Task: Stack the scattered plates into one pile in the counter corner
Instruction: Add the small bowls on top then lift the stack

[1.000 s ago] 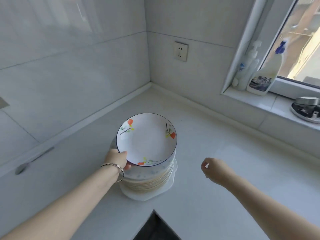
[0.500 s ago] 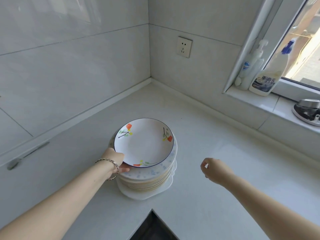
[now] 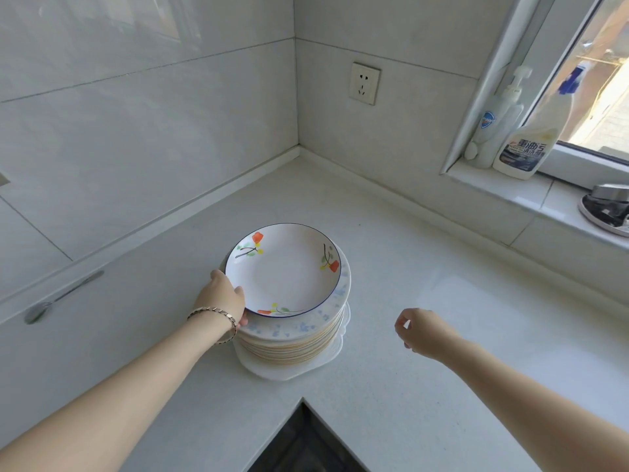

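A pile of plates (image 3: 306,338) stands on the white counter (image 3: 425,386), a little out from the wall corner. The top plate (image 3: 284,269) is white with a thin blue rim and small orange flowers, and it lies flat on a blue-speckled plate. My left hand (image 3: 223,298) grips the near left edge of the top plate, fingers curled at its rim. My right hand (image 3: 420,330) hovers to the right of the pile, loosely curled, holding nothing. A wavy-edged white plate forms the bottom of the pile.
Tiled walls meet at the corner (image 3: 296,148) behind the pile. A wall socket (image 3: 365,83) is on the right wall. Two bottles (image 3: 524,144) and a metal object (image 3: 607,207) sit on the window sill. A dark gap (image 3: 306,441) opens at the counter's near edge.
The flowered plate has come down from a tilt and now lies flat on the pile, with my left hand still on its edge. My right hand has stayed where it was.
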Tool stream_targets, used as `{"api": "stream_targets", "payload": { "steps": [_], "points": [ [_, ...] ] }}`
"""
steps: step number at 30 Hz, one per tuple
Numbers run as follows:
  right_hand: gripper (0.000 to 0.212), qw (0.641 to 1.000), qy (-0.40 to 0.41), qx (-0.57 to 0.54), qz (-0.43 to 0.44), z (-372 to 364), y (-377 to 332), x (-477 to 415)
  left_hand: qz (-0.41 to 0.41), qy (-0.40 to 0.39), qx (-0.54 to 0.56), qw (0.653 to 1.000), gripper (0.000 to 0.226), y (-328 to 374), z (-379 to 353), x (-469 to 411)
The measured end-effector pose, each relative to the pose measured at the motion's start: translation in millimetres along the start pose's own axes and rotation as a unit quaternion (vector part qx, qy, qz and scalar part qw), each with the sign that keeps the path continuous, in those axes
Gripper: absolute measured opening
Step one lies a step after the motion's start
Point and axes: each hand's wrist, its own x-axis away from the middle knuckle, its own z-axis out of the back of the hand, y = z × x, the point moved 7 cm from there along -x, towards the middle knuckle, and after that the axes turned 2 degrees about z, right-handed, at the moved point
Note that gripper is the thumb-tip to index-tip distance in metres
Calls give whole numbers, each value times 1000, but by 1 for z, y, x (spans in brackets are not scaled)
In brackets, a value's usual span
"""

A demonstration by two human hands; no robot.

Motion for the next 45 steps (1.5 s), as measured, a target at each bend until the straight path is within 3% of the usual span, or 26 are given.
{"api": "stream_targets", "payload": {
  "steps": [4,7,9,12,17,27,32,35,37,41,45],
  "points": [
    [24,1000,5,-9,-12,0,7,5,-116,150,-215,958,46,22,12,19],
    [23,999,12,-24,-34,-1,18,13,-343,226,-221,885,37,68,-6,46],
    [24,998,19,-38,-53,-2,30,20,-424,125,-168,881,19,101,-31,63],
    [24,994,33,-63,-88,-1,58,35,-391,-76,-159,903,17,139,-92,80],
    [12,980,50,-112,-158,-2,131,81,-409,-252,-259,838,10,188,-198,131],
    [20,928,100,-201,-297,-4,347,210,-437,-356,-326,759,12,253,-388,286],
    [13,894,100,-259,-352,-15,477,281,-452,-331,-333,759,11,295,-475,372],
    [13,848,111,-327,-401,-20,554,327,-447,-321,-336,764,12,309,-518,419],
    [13,798,139,-388,-440,-22,604,352,-436,-319,-351,765,13,314,-543,439],
    [20,622,220,-555,-507,-30,685,386,-418,-308,-365,773,13,325,-582,464],
    [46,469,292,-662,-507,-37,737,390,-415,-297,-377,773,12,335,-605,472]
  ]
}}
